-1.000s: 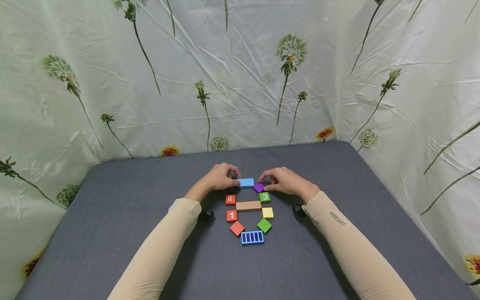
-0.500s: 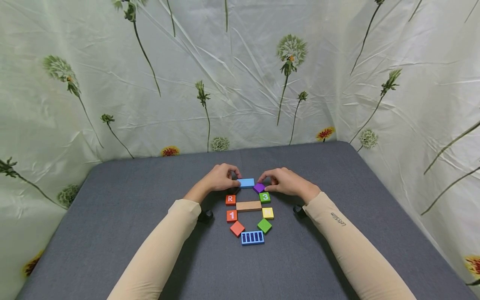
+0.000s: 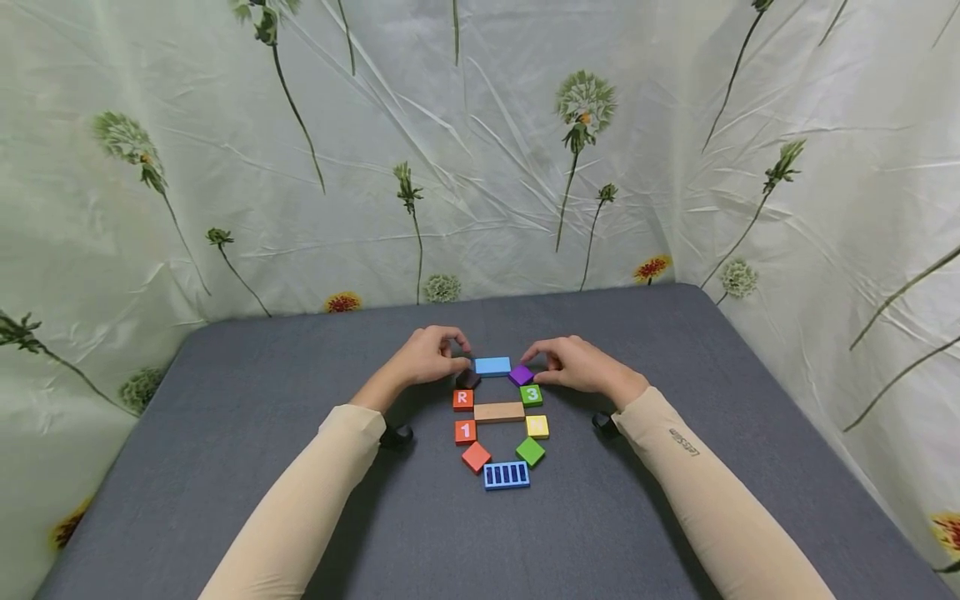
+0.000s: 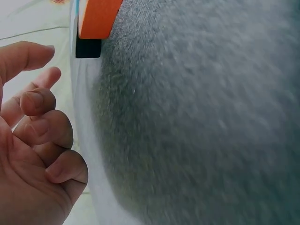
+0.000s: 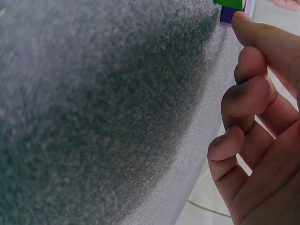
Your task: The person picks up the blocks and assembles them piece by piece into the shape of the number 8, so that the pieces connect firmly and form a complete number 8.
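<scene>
In the head view, my left hand (image 3: 427, 357) is just left of the light blue block (image 3: 492, 367), its thumb and index finger apart. Below those fingertips lies a dark block (image 3: 468, 379). The left wrist view shows the left fingers loosely bent around nothing. My right hand (image 3: 579, 364) has its index fingertip and thumb at the right side of a purple block (image 3: 521, 375). In the right wrist view the thumb tip overlaps the purple block's edge (image 5: 227, 15), with the other fingers curled loosely.
Toward me, red blocks R (image 3: 463, 400) and 1 (image 3: 465, 432) face green 3 (image 3: 531, 395) and yellow (image 3: 537, 427) blocks across a wooden bar (image 3: 499, 412). Plain red (image 3: 476, 457) and green (image 3: 530, 452) blocks flank a slotted blue block (image 3: 507, 475). A flowered curtain (image 3: 487, 167) hangs behind.
My left hand has drawn back leftward from the light blue block, uncovering the dark block. The right hand has shifted slightly to the right beside the purple block.
</scene>
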The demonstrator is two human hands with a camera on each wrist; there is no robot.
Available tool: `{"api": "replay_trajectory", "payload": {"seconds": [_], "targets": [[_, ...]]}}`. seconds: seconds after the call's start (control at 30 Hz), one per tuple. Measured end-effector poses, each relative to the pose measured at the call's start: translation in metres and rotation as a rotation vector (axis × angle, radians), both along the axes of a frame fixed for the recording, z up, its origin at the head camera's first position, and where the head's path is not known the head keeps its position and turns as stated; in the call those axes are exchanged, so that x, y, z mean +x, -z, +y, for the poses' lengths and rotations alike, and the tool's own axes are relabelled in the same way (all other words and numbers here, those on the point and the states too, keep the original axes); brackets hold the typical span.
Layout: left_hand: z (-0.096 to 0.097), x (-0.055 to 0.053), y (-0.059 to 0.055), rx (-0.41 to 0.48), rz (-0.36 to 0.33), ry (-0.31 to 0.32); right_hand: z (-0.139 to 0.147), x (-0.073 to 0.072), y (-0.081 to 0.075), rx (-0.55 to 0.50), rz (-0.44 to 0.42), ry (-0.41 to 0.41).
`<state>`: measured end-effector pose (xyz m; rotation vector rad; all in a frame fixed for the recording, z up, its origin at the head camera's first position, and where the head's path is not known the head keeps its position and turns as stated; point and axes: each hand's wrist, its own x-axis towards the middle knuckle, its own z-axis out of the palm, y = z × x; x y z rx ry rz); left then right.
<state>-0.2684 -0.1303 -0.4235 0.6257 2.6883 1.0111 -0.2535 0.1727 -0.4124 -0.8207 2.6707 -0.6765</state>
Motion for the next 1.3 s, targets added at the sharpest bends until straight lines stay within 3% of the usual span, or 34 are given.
{"api": "replay_trajectory", "payload": {"seconds": [0.27,0.57,1.3], "targets": [[-0.019,0.019,-0.001,0.005,0.01,0.043,0.004,0.006,-0.001,-0.004,-0.003,0.009],[-0.027,0.036,0.005,-0.045,-0.041,0.134,0.005,0.009,0.002,-0.002,0.005,0.012],[-0.028,0.04,0.008,-0.047,-0.049,0.132,0.008,0.01,0.001,0.002,0.028,0.011]]}}
